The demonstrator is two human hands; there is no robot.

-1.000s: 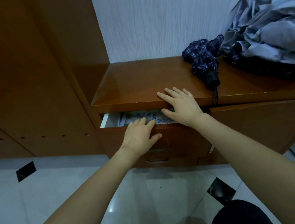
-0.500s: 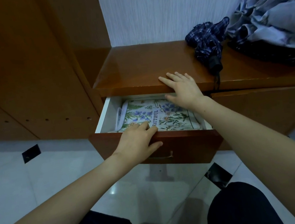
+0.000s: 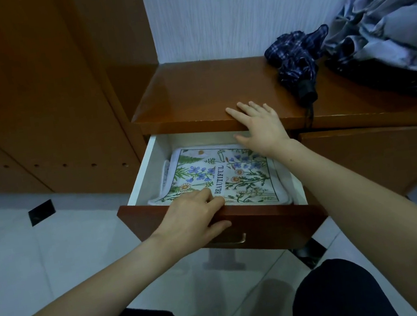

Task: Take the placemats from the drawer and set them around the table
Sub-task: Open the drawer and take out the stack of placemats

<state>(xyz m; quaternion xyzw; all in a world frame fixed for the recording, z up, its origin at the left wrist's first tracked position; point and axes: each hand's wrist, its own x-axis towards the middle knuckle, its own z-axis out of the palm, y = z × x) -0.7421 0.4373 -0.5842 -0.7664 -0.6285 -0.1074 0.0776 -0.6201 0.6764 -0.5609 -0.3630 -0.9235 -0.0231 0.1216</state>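
Nearest the camera, two dark-clad knees [image 3: 337, 297] sit low over the pale tiled floor [image 3: 29, 263], and both bare forearms reach forward from the bottom corners of the view. The left hand [image 3: 192, 219] lies over the front panel of the open drawer [image 3: 264, 219]; its thumb runs along the outer face of the panel while its fingers [image 3: 204, 194] curl over the top edge, pressed together, their tips touching the near edge of the placemats [image 3: 220, 175]. The placemats lie flat inside the drawer as a stack, the top one printed with blue and white flowers, green leaves and the word BEAUTIFUL; how many there are cannot be told. Farther in, the right arm crosses above the drawer's right side, and the right hand [image 3: 259, 126] rests palm-down on the front edge of the brown cabinet surface [image 3: 193, 93], fingers straight and slightly spread, the thumb hanging below the edge over the drawer opening. Beyond it on the surface lie a folded plaid umbrella [image 3: 296, 65] and, at the far right, a heap of grey-blue cloth [image 3: 382, 12] against the white wall.
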